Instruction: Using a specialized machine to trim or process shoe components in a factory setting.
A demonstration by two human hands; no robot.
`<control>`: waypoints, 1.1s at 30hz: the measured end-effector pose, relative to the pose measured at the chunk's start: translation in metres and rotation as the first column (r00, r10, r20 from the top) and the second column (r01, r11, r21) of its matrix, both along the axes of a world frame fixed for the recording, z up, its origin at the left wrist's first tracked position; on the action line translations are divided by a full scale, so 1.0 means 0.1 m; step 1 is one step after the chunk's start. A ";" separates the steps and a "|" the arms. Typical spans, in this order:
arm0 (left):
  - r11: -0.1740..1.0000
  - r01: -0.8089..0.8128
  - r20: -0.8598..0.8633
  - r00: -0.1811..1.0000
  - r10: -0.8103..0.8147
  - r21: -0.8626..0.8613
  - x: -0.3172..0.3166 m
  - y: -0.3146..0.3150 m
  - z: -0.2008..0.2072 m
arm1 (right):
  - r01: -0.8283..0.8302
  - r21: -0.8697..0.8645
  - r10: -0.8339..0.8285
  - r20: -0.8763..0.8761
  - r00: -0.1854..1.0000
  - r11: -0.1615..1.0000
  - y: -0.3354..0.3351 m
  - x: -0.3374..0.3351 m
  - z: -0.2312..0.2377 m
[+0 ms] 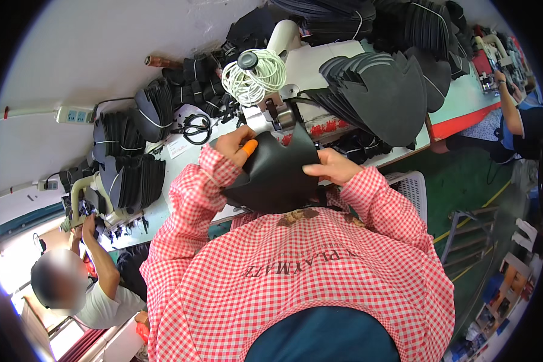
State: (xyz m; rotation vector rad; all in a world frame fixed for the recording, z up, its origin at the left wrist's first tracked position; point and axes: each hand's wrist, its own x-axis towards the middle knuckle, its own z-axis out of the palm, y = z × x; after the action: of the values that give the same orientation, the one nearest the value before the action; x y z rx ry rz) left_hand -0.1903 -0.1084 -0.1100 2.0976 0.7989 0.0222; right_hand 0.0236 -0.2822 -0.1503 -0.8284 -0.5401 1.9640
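Note:
A smooth, curved black sheet piece [276, 175], perhaps leather or a similar material, is held up in front of me with both hands. My left hand [235, 145], an orange cover on one finger, grips its upper left edge. On the right side, my right hand [335, 167] pinches the piece, thumb on the near face and fingers behind. The sheet's far edge reaches the metal head of a machine [276, 114] on the worktable; whether they touch, I cannot tell. A coil of pale green cord [253, 78] hangs over the machine.
Black-handled scissors [196, 128] lie left of the machine. Bundled stacks of dark pieces [133, 181] line the left side; a fanned stack [383, 96] lies right. A white basket [411, 193] stands by my right arm. Co-workers sit at left [111, 301] and far right [525, 117].

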 end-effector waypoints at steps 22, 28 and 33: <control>0.918 0.069 -0.701 0.669 0.247 0.390 -0.54 0.49 -0.58 | 0.285 0.851 -0.839 0.504 -0.205 0.441 -0.46 0.49 1.43; 0.977 -0.018 -0.802 0.568 0.185 0.213 -0.82 0.37 -0.83 | -0.098 0.521 -0.478 0.670 -0.568 0.848 -0.32 0.77 0.80; 0.982 -0.084 -0.757 0.628 0.182 0.166 -0.83 0.35 -0.78 | -0.155 0.523 -0.492 0.605 -0.626 0.838 -0.12 0.89 0.79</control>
State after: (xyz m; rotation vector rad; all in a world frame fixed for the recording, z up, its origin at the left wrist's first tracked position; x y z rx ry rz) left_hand -0.2731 -0.0733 -0.1875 2.1283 1.4902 -0.8344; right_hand 0.1125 -0.2946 -0.0711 -2.1885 -1.5423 -0.3349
